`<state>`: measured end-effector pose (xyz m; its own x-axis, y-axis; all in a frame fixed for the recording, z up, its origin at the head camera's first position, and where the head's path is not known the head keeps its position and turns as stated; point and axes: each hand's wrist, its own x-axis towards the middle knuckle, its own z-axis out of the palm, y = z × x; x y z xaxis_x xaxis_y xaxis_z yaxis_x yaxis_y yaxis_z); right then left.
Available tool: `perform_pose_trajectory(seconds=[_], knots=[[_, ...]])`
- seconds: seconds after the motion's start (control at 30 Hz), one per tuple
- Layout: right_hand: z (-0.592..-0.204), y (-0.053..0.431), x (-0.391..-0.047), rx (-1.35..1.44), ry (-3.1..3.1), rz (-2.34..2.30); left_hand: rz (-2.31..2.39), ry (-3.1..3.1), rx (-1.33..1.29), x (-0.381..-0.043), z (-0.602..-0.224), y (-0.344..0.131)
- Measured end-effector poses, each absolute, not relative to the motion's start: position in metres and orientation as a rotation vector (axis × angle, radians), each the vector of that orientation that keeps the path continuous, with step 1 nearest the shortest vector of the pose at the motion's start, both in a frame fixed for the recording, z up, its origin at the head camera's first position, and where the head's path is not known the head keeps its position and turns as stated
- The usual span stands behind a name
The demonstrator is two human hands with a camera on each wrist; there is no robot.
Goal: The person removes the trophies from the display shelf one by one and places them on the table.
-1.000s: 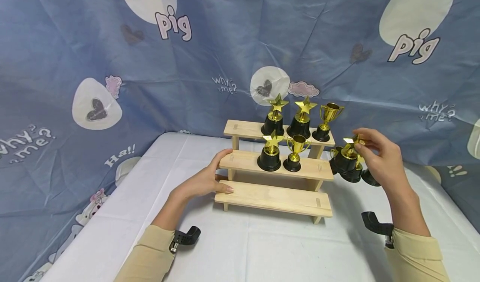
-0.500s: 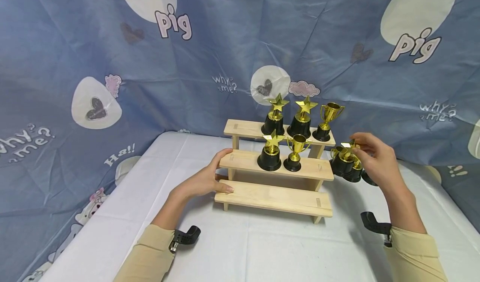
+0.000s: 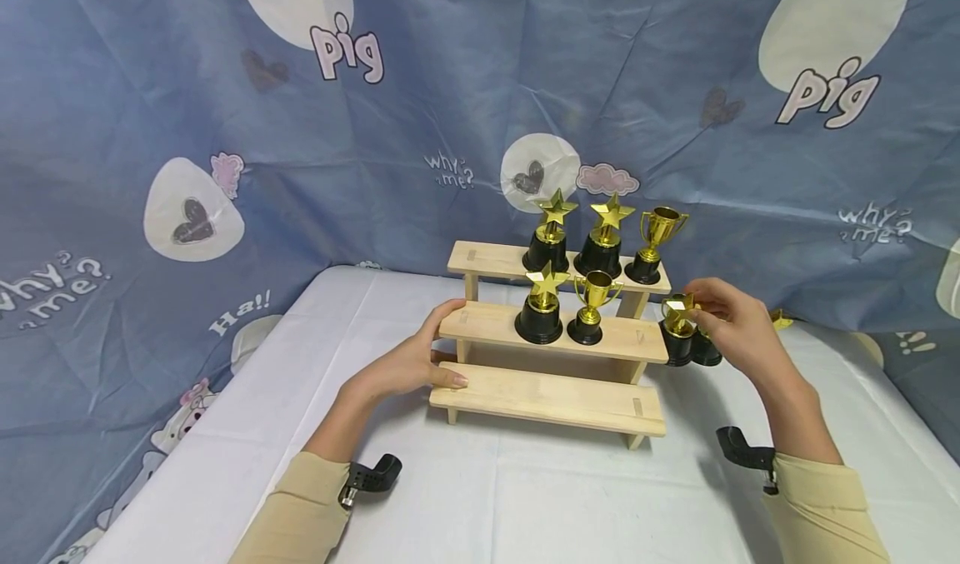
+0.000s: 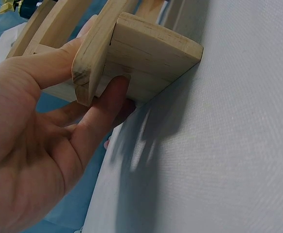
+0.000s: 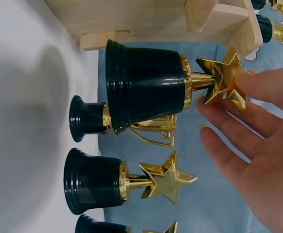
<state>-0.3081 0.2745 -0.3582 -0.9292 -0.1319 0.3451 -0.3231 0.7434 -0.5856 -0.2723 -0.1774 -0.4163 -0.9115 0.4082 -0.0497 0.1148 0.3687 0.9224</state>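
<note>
At the right end of the three-tier wooden stand [image 3: 555, 393], my right hand [image 3: 738, 331] pinches a star trophy [image 5: 149, 82] by its gold star, between thumb and fingers. Its black base is raised off the white cloth in the right wrist view. My left hand [image 3: 405, 364] grips the stand's left end, thumb on the bottom tier. From the left wrist view, fingers [image 4: 100, 114] press against the wooden end support. On the middle tier are a star trophy [image 3: 542, 318] and a cup trophy [image 3: 588, 331]. The top tier bears two star trophies [image 3: 598, 256] and a cup trophy [image 3: 645, 268].
Beside the stand's right end, a cup trophy [image 5: 90, 118] and a star trophy [image 5: 95, 182] stand on the white tablecloth [image 3: 480, 497]. A further star trophy [image 5: 100, 226] shows partly at the frame's edge. A blue printed cloth [image 3: 412, 89] hangs behind.
My right hand has moved left and a little down with the star trophy, closer to the stand's right end. The left hand and the stand have stayed put.
</note>
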Motion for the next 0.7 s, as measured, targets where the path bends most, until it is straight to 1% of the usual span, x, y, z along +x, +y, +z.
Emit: perform_pose_trajectory(seconds=[0.47, 0.7], knots=[[-0.369, 0.273, -0.314, 0.439, -2.759, 0.95, 1.558, 2.366, 0.46, -0.273, -0.417, -0.177], [-0.374, 0.275, -0.317, 0.411, -2.838, 0.933, 1.558, 2.367, 0.47, -0.274, -0.417, -0.178]])
